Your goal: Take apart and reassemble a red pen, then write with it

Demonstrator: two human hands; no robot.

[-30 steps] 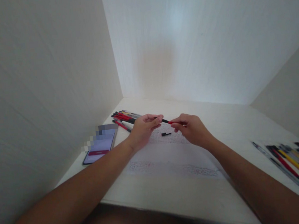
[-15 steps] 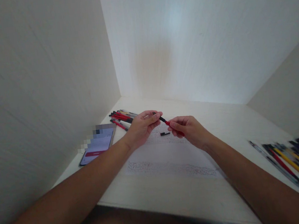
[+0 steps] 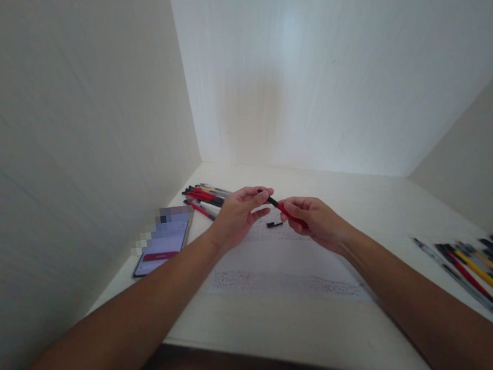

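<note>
A red pen with a black end (image 3: 284,209) is held slantwise between my two hands above the paper. My left hand (image 3: 243,214) pinches its black end between thumb and fingertips; I cannot tell if that end is a cap or part of the barrel. Around the red barrel the fingers of my right hand (image 3: 315,219) are closed, hiding its lower part. Just below the pen, a small black pen cap (image 3: 274,224) lies on the paper (image 3: 277,259), which is covered with small handwriting or marks.
Several red, black and white pens (image 3: 203,194) lie in a pile beyond my left hand. A phone (image 3: 165,236) with a lit screen rests at the left. More pens (image 3: 492,276) are spread along the right side. Walls enclose the white tabletop (image 3: 262,320) at left, back and right.
The black end and red barrel look more in line and closer together. Less of the black end is covered by my left fingers. The view has shifted slightly.
</note>
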